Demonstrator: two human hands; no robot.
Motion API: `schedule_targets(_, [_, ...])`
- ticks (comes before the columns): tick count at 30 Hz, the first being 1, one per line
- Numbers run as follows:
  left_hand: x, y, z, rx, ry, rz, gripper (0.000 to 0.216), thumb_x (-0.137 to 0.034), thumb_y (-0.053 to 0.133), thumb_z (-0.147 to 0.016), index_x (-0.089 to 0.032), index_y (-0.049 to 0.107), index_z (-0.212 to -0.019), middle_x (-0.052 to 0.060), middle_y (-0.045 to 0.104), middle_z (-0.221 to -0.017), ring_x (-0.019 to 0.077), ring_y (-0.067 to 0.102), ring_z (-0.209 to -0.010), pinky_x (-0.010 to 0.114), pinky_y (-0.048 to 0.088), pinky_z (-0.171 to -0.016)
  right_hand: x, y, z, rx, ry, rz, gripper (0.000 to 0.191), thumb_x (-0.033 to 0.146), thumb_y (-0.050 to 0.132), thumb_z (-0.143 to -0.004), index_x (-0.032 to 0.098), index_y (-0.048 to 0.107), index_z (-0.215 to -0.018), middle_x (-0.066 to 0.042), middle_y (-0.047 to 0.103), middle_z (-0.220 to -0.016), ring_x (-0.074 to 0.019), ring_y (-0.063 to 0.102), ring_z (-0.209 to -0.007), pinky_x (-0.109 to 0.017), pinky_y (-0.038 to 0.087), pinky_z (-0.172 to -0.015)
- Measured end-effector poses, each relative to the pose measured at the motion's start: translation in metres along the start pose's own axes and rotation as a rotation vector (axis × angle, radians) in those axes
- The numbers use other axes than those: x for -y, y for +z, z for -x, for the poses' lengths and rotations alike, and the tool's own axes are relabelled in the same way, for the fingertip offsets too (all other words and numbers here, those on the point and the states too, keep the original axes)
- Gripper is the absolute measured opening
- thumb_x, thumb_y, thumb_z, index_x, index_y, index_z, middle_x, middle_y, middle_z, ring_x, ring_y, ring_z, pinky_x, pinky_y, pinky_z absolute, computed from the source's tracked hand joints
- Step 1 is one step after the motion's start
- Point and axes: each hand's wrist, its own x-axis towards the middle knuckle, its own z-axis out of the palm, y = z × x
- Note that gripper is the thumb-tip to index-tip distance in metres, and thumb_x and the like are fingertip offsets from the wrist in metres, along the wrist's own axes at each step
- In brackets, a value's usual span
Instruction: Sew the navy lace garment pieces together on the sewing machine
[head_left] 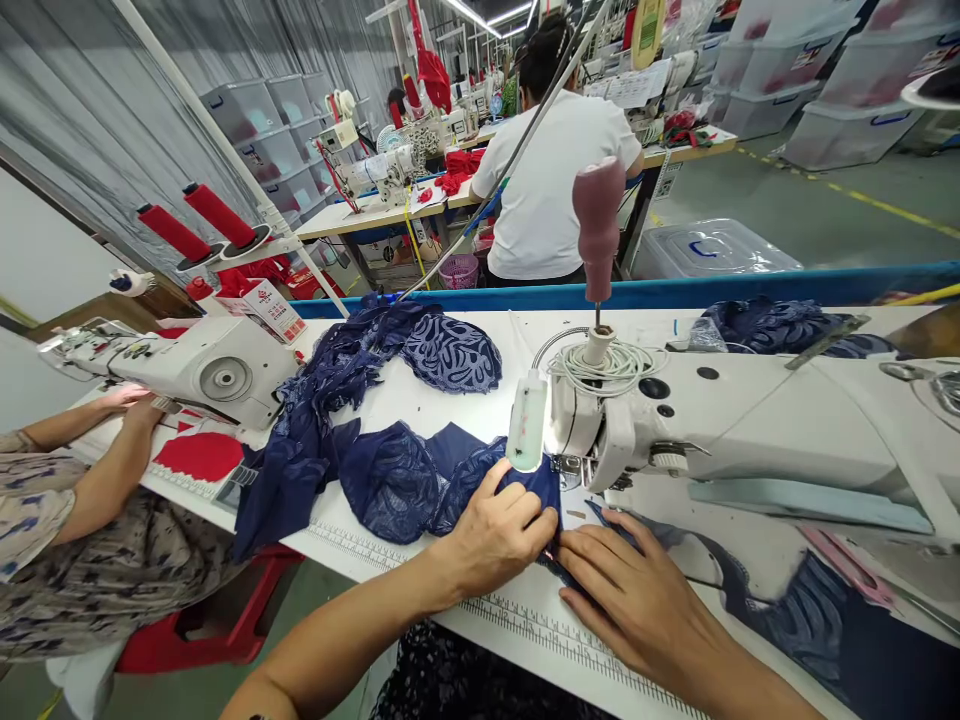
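Navy lace bra cups [390, 485] lie on the white sewing table, with their cloth running to the presser foot of the sewing machine [750, 415]. My left hand [502, 525] has its fingers curled on this cloth, just left of the foot. Flat beside the needle area rests my right hand [626, 595], fingers stretched over the cloth's dark edge. Part of the cloth is hidden beneath both hands. A small pale lamp [527, 422] hangs over the foot. Further navy lace fabric [802, 605] lies to the right of my right hand.
Navy pieces [322, 400] are heaped at the left. Pink-handled scissors [847, 565] lie at the right. A mauve-handled tool [598, 220] stands upright on the machine. A co-worker's hands [135, 405] are at another machine [217, 370]; another person [551, 180] sits ahead.
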Motion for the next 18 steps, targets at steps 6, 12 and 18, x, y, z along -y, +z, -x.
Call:
schedule_targets(6, [-0.007, 0.012, 0.007, -0.058, 0.012, 0.058, 0.021, -0.014, 0.044, -0.096, -0.011, 0.061, -0.109, 0.006, 0.064, -0.097, 0.0189, 0.058, -0.106, 0.047, 0.034, -0.113, 0.000, 0.001, 0.002, -0.036, 0.043, -0.042, 0.021, 0.025, 0.050, -0.096, 0.020, 0.064, -0.111, -0.002, 0.067, -0.102, -0.0189, 0.059, -0.098, -0.046, 0.028, -0.106])
schedule_targets(12, [-0.010, 0.019, 0.013, -0.030, -0.025, 0.034, 0.027, -0.020, 0.043, -0.099, -0.012, 0.059, -0.119, 0.011, 0.063, -0.121, 0.0228, 0.053, -0.122, 0.051, 0.034, -0.113, -0.003, 0.002, 0.002, -0.066, 0.059, -0.033, 0.024, 0.030, 0.049, -0.097, 0.021, 0.064, -0.113, -0.002, 0.068, -0.107, -0.0192, 0.060, -0.098, -0.042, 0.027, -0.106])
schedule_targets(18, [0.003, 0.024, -0.003, 0.005, -0.081, 0.081, 0.027, -0.014, 0.039, -0.098, -0.013, 0.058, -0.117, 0.009, 0.064, -0.113, 0.0192, 0.059, -0.107, 0.049, 0.042, -0.106, -0.007, 0.004, 0.001, -0.071, 0.115, 0.044, 0.031, 0.035, 0.048, -0.099, 0.019, 0.061, -0.122, -0.005, 0.066, -0.118, -0.0216, 0.058, -0.105, -0.043, 0.027, -0.108])
